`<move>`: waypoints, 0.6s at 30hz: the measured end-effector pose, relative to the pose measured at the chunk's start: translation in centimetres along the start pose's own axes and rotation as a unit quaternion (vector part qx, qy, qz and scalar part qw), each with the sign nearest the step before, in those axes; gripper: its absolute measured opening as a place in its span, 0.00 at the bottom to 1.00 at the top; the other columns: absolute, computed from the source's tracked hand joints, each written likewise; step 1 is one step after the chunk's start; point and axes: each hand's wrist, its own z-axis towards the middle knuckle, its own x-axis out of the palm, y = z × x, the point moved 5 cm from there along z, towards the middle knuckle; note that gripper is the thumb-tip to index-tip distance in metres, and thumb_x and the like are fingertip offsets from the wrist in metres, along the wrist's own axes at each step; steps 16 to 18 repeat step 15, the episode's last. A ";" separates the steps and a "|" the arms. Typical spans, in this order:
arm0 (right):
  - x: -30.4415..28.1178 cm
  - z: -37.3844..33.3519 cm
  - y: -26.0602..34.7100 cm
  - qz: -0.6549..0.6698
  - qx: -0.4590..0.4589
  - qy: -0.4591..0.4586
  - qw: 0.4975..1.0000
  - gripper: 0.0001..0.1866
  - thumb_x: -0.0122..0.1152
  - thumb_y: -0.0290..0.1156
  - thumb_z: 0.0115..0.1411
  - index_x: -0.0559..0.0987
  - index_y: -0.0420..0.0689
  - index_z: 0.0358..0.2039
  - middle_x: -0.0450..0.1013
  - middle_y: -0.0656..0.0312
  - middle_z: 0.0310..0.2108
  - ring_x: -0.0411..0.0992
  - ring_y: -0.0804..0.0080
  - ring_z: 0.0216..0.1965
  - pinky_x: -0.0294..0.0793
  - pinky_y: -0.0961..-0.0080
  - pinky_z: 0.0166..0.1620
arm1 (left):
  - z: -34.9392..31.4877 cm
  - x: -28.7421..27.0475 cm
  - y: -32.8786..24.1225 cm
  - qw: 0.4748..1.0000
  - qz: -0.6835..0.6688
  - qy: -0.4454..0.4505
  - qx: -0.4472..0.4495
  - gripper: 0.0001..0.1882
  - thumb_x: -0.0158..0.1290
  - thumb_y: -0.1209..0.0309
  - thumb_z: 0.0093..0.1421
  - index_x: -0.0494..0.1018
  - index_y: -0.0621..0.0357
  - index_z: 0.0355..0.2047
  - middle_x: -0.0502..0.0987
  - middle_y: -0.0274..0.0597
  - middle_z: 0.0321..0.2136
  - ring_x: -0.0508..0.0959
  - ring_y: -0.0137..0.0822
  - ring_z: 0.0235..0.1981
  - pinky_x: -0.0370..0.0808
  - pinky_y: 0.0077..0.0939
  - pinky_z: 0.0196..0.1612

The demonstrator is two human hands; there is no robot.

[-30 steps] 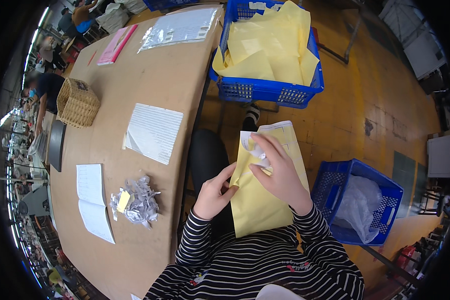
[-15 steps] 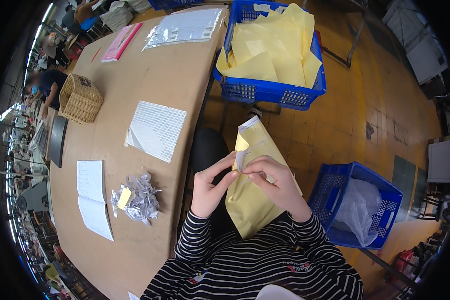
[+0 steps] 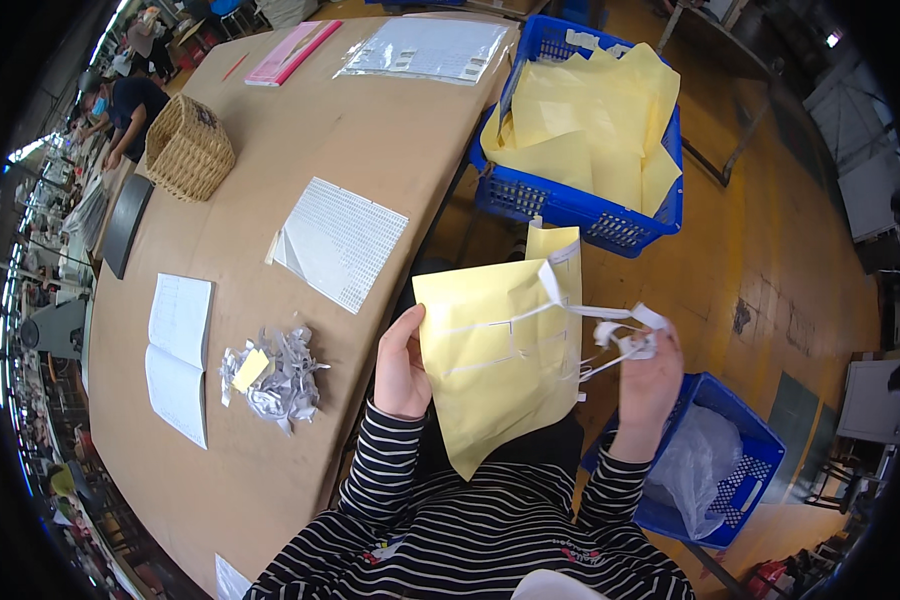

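Above my lap hangs a yellow paper sheet point(image 3: 485, 350), with thin white lines across its face and a second yellow piece standing up behind its right part. My left hand point(image 3: 402, 366) pinches the sheet's left edge between thumb and fingers. In my right hand point(image 3: 652, 375), held off to the right and slightly blurred, is a loose bunch of narrow white strips point(image 3: 610, 338). One strip runs back across to the upper part of the sheet. Whether it is still attached there, I cannot tell.
Left of me stretches a brown-covered table point(image 3: 270, 230) bearing a printed sheet point(image 3: 342, 240), an open notebook point(image 3: 178, 355), a heap of white strips point(image 3: 280, 380) and a wicker basket point(image 3: 190, 150). A blue crate point(image 3: 580, 215) of yellow sheets stands ahead; another blue crate point(image 3: 760, 450) holds clear plastic.
My hands have come apart: the right has pulled away to the right with white strips, the left has moved to the sheet's left edge. The yellow sheet has spread wider.
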 end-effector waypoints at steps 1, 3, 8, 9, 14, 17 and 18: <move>-1.3 0.5 0.9 0.006 -0.015 -0.018 1.000 0.13 0.52 0.28 0.67 0.73 0.38 0.49 0.75 0.58 0.41 0.73 0.73 0.41 0.74 0.70 0.49 | 0.2 -0.5 -0.1 1.000 -0.006 -0.008 0.000 0.11 0.50 0.66 0.67 0.75 0.62 0.41 0.82 0.40 0.37 0.81 0.33 0.38 0.78 0.27 0.45; -3.9 1.2 2.9 0.021 -0.049 -0.049 0.997 0.14 0.52 0.30 0.68 0.73 0.39 0.51 0.75 0.58 0.44 0.74 0.72 0.44 0.74 0.70 0.51 | 0.5 -1.3 -0.3 1.000 -0.026 -0.014 0.005 0.13 0.50 0.66 0.68 0.74 0.63 0.45 0.81 0.42 0.41 0.81 0.34 0.43 0.77 0.27 0.49; -9.9 2.0 9.8 -0.001 -0.147 -0.046 0.988 0.18 0.50 0.31 0.70 0.70 0.38 0.57 0.75 0.58 0.46 0.73 0.70 0.46 0.74 0.69 0.50 | 1.3 -2.3 -0.8 0.999 -0.040 0.008 -0.012 0.15 0.47 0.66 0.69 0.73 0.64 0.49 0.80 0.42 0.44 0.80 0.34 0.45 0.77 0.28 0.51; -10.9 2.0 10.9 0.001 -0.164 -0.048 0.985 0.19 0.49 0.31 0.70 0.69 0.38 0.58 0.75 0.58 0.47 0.73 0.70 0.46 0.74 0.69 0.50 | 1.3 -2.3 -0.7 0.999 -0.044 0.027 -0.016 0.15 0.47 0.66 0.70 0.73 0.64 0.49 0.81 0.42 0.43 0.80 0.33 0.45 0.77 0.28 0.51; -13.1 0.9 15.9 -0.047 -0.348 -0.100 0.931 0.24 0.52 0.30 0.69 0.62 0.40 0.63 0.71 0.53 0.51 0.70 0.67 0.49 0.73 0.70 0.55 | 1.4 -1.1 -0.3 0.999 -0.033 0.025 0.021 0.15 0.46 0.64 0.71 0.72 0.63 0.48 0.81 0.40 0.41 0.82 0.31 0.40 0.80 0.24 0.46; -13.1 0.5 16.0 -0.077 -0.392 -0.136 0.907 0.30 0.53 0.31 0.69 0.56 0.45 0.68 0.69 0.53 0.54 0.70 0.64 0.55 0.71 0.70 0.60 | 1.1 -0.6 -0.2 0.999 -0.025 0.014 0.031 0.15 0.46 0.64 0.71 0.72 0.63 0.49 0.81 0.40 0.41 0.82 0.31 0.41 0.80 0.24 0.47; -13.1 0.5 16.0 -0.077 -0.392 -0.136 0.907 0.30 0.53 0.31 0.69 0.56 0.45 0.68 0.69 0.53 0.54 0.70 0.64 0.55 0.71 0.70 0.60 | 1.1 -0.6 -0.2 0.999 -0.025 0.014 0.031 0.15 0.46 0.64 0.71 0.72 0.63 0.49 0.81 0.40 0.41 0.82 0.31 0.41 0.80 0.24 0.47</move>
